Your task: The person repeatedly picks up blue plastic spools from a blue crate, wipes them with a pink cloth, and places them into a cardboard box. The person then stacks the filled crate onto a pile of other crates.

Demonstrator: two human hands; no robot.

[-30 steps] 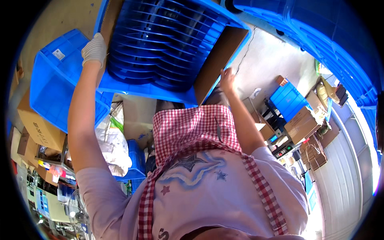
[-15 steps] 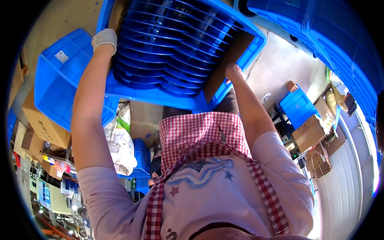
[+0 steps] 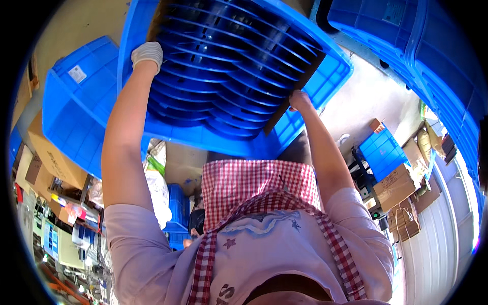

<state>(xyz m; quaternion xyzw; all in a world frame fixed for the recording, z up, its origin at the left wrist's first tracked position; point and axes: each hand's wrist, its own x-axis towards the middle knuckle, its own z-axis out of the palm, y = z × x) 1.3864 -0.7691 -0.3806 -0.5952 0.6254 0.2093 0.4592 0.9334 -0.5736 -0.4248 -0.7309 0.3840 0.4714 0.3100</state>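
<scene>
A rack of dark, shiny, curved-edged plates [image 3: 223, 76] sits tilted in a large blue plastic crate [image 3: 333, 66]. Brown boards flank the plates on both sides. My left hand [image 3: 147, 55], in a whitish glove, is closed at the left board [image 3: 157, 23], its fingertips hidden. Across from it my right hand [image 3: 300, 100], apparently bare, curls round the edge of the right board [image 3: 295, 96]. A gap shows between that board and the crate's right wall. How deep the rack reaches into the crate is hidden.
Another blue crate [image 3: 76, 122] stands at the left, beside a cardboard box [image 3: 61, 157]. Tall blue crates [image 3: 406, 40] rise at the upper right. Cardboard boxes [image 3: 394, 188] and a small blue bin [image 3: 384, 152] lie at the right. A person's dark-haired head [image 3: 196, 222] shows behind me.
The rack has shifted within the crate, and a gap has opened between its right board and the crate's right wall. Both hands have moved with it and keep their hold.
</scene>
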